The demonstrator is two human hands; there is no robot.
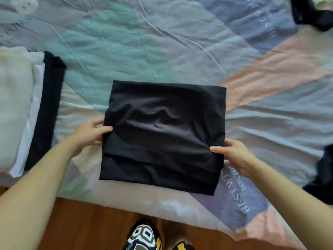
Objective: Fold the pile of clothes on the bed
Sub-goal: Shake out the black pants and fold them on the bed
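My left hand [91, 131] and right hand [232, 156] each pinch a side edge of the folded black garment [162, 134], which lies on the bedsheet [270, 114] near the bed's edge. Lifting unevenly could let the layered hems slide apart and undo the fold.

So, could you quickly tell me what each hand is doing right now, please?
Left hand: closed on the left edge of the black garment.
Right hand: closed on its right edge.
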